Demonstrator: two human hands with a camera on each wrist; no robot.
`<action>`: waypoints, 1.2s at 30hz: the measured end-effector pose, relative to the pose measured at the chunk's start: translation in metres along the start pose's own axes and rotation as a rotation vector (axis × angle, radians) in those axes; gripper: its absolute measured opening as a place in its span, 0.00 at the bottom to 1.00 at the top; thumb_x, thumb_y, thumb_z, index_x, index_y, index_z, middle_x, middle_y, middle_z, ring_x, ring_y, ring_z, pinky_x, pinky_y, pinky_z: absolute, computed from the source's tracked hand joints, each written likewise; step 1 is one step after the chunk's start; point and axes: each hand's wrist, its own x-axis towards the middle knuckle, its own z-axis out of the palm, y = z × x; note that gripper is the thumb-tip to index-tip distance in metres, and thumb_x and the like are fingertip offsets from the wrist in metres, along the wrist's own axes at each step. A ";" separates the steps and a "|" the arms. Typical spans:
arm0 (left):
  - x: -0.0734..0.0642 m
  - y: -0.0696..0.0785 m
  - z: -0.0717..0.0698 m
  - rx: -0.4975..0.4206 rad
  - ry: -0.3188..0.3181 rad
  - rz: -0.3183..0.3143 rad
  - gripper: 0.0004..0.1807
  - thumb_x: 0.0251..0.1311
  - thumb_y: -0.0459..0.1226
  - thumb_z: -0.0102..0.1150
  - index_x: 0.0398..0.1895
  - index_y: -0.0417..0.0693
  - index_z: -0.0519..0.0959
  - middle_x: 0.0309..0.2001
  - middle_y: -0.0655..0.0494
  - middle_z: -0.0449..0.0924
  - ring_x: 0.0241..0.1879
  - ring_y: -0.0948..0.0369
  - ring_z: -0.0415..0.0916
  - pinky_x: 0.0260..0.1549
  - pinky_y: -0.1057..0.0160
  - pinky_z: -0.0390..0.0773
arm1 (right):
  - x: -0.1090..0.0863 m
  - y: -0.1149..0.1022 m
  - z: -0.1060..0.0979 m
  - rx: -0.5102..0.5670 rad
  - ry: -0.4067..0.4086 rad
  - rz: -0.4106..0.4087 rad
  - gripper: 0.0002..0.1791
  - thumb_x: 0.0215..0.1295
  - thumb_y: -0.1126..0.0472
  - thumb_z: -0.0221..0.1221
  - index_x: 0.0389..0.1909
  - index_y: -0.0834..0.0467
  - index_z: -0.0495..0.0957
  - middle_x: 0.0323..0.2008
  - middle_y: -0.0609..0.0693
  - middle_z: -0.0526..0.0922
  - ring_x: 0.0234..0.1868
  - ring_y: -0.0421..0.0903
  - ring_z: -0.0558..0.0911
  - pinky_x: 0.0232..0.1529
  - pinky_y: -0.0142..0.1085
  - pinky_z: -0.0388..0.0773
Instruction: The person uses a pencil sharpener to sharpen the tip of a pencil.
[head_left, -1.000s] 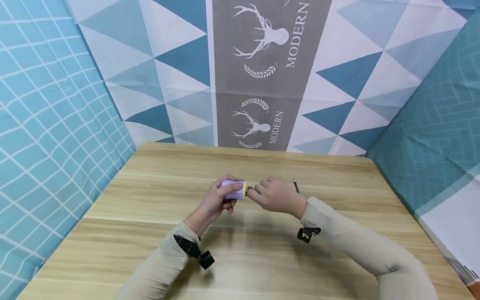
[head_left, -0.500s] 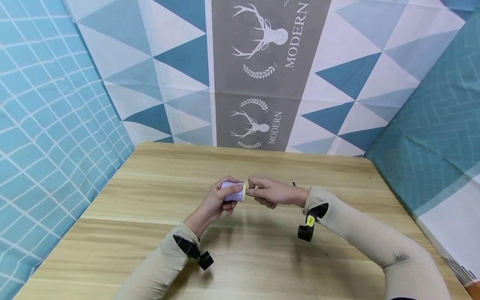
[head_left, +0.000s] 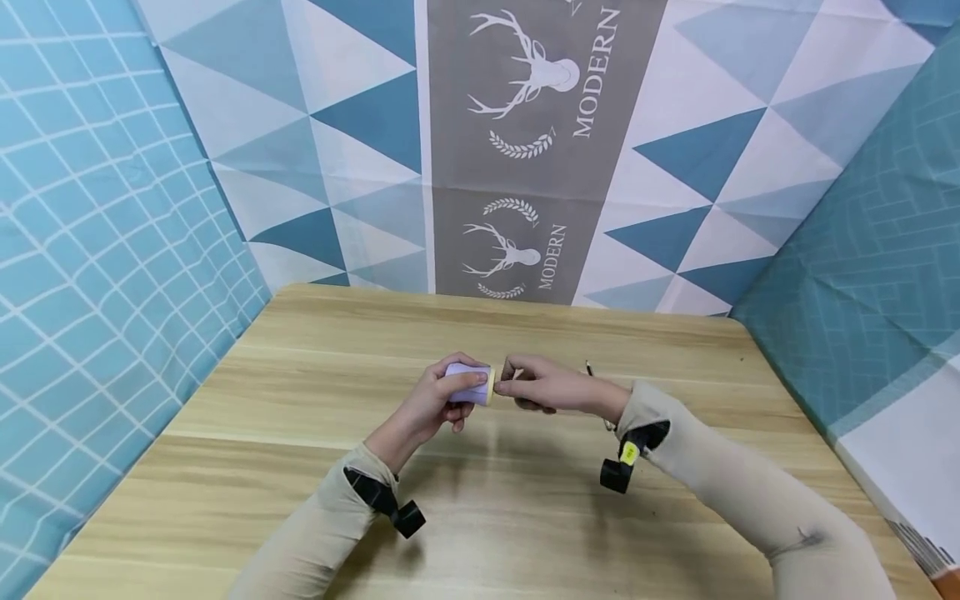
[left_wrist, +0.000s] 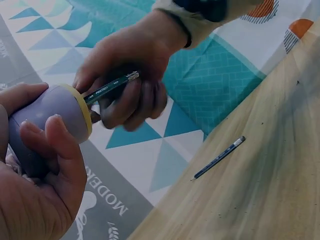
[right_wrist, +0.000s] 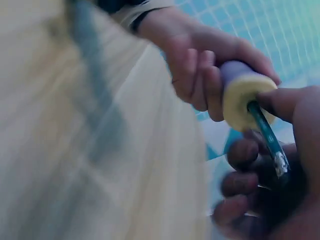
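Observation:
My left hand grips a purple cylindrical pencil sharpener with a pale yellow end, held above the table. A dark green pencil is stuck point-first into the hole in that yellow end, its silver rear end sticking out. My right hand pinches this pencil close to the hole between thumb and index finger, the other fingers curled below it. In the right wrist view the thumb overlaps the yellow face. The pencil's tip is hidden inside the sharpener.
A second dark pencil lies on the wooden table, partly behind my right wrist in the head view. Patterned cloth hangs along the table's back and both sides. A few tiny dark specks dot the tabletop.
My right hand has rotated at the wrist, from knuckles up to thumb side toward me, and its wrist camera has swung out. The left hand and the sharpener have stayed nearly still.

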 end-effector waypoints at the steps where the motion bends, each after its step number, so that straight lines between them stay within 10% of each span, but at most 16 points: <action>1: 0.000 0.001 0.000 -0.002 0.003 0.001 0.07 0.61 0.37 0.59 0.42 0.51 0.77 0.17 0.54 0.72 0.09 0.67 0.60 0.07 0.69 0.68 | -0.002 -0.001 0.001 -0.163 0.067 -0.076 0.10 0.75 0.55 0.54 0.39 0.58 0.70 0.17 0.44 0.66 0.17 0.39 0.63 0.17 0.32 0.61; 9: -0.001 0.005 -0.001 -0.035 0.025 0.024 0.06 0.61 0.37 0.58 0.41 0.52 0.78 0.18 0.54 0.73 0.08 0.67 0.59 0.07 0.69 0.68 | 0.006 0.020 0.008 -1.443 0.578 -0.923 0.12 0.78 0.61 0.47 0.34 0.59 0.73 0.22 0.46 0.74 0.19 0.40 0.69 0.16 0.30 0.68; 16: -0.001 0.003 0.001 -0.041 0.038 0.019 0.07 0.61 0.36 0.59 0.41 0.51 0.77 0.17 0.54 0.72 0.08 0.67 0.60 0.07 0.69 0.68 | 0.014 0.026 0.004 -1.618 0.606 -1.070 0.17 0.80 0.63 0.39 0.29 0.59 0.69 0.14 0.45 0.65 0.14 0.39 0.61 0.13 0.30 0.58; 22: 0.000 0.002 0.000 -0.051 0.061 0.019 0.04 0.62 0.37 0.59 0.39 0.51 0.77 0.15 0.55 0.71 0.08 0.68 0.60 0.07 0.70 0.67 | 0.016 0.019 0.010 -1.223 0.402 -0.821 0.17 0.82 0.56 0.39 0.29 0.58 0.62 0.12 0.41 0.58 0.12 0.35 0.55 0.11 0.28 0.53; 31: 0.000 0.002 -0.003 -0.071 0.053 0.012 0.03 0.61 0.38 0.58 0.37 0.52 0.77 0.18 0.55 0.73 0.08 0.68 0.60 0.08 0.70 0.66 | 0.013 -0.006 0.008 -0.036 0.012 -0.062 0.12 0.78 0.60 0.47 0.32 0.58 0.63 0.15 0.43 0.60 0.14 0.36 0.57 0.15 0.30 0.55; 36: 0.000 0.000 0.000 -0.066 0.048 0.050 0.04 0.60 0.36 0.59 0.37 0.52 0.77 0.19 0.54 0.74 0.09 0.68 0.61 0.07 0.70 0.67 | 0.014 -0.001 0.001 0.544 -0.156 0.192 0.12 0.80 0.59 0.39 0.33 0.59 0.61 0.12 0.41 0.51 0.11 0.35 0.52 0.12 0.28 0.47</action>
